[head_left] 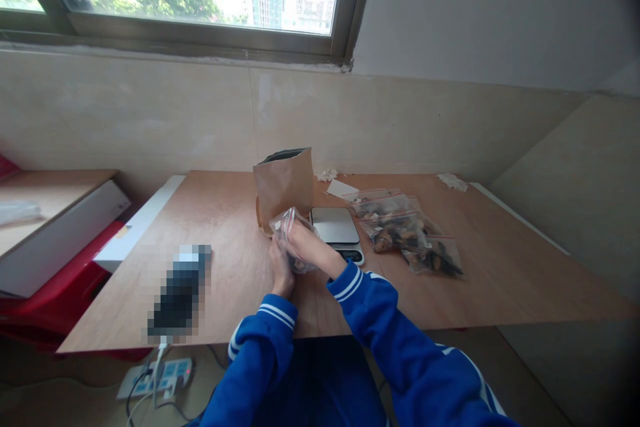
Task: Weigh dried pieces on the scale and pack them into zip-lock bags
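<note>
A clear zip-lock bag point(301, 265) with dark contents is tilted in front of a brown kraft paper bag point(284, 188). My left hand point(282, 271) grips the clear bag from its left side, fingers closed around the plastic. At the bag's mouth is my right hand point(309, 245), which appears to reach into it; its fingers are hidden by plastic. The paper bag stands upright with its top open. Just right of my hands lies a white kitchen scale point(336, 225) with a silver plate and a dark display panel.
Several filled zip-lock bags point(397, 230) lie piled right of the scale. A white card point(343, 189) and crumpled scraps point(327, 175) rest near the wall. A blurred dark device point(177, 293) with a cable lies left, above a power strip point(155, 377) below the table edge.
</note>
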`<state>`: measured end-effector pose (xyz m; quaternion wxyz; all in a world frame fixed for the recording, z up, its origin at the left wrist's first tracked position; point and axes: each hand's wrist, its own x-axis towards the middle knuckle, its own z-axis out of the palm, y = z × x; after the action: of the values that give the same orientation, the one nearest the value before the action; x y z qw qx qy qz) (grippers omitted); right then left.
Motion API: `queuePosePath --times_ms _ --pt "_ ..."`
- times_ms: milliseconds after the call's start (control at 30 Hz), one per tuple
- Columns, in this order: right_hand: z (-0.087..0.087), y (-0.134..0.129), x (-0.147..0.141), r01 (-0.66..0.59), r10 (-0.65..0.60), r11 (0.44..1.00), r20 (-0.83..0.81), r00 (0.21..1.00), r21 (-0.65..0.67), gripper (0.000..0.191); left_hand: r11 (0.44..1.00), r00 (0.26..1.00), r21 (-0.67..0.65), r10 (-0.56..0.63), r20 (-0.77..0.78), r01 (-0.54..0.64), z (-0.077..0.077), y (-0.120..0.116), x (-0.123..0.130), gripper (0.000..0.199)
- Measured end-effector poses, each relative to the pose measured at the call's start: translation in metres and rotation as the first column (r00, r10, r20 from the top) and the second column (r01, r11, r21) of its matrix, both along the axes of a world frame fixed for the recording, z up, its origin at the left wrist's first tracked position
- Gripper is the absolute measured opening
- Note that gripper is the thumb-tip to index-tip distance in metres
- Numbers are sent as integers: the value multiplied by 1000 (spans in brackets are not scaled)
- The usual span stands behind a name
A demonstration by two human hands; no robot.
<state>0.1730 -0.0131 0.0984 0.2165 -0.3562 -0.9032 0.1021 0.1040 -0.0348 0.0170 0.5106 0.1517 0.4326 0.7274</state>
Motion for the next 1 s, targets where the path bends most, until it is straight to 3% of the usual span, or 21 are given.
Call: queuePosePath --times_ms 167,300,467,633,767,867,1000 --pt "7 0 5 -37 34 998 -37 999 -57 18 1000 1000 4 10 5 -10 -2 2 -1 29" --pt "27 -2 15 -87 73 987 -103 992 -133 19 1000 996 29 0 88 -2 -4 4 0 30" --pt "57 1 29 -128 89 980 -234 968 -154 26 996 993 74 -46 107 38 6 1 -1 37" --pt "93 27 26 -33 57 997 -424 904 63 28 998 993 20 -53 101 51 12 -3 -1 40" --pt "115 69 10 112 24 961 -480 877 252 28 998 993 -5 -61 103 62 12 -4 -2 46" --pt "115 98 -1 128 12 946 -427 904 298 30 997 994 -6 -79 73 80 9 -2 -2 50" --pt "98 116 -7 102 32 949 -413 910 298 27 998 997 -27 -63 38 64 3 0 -2 45"
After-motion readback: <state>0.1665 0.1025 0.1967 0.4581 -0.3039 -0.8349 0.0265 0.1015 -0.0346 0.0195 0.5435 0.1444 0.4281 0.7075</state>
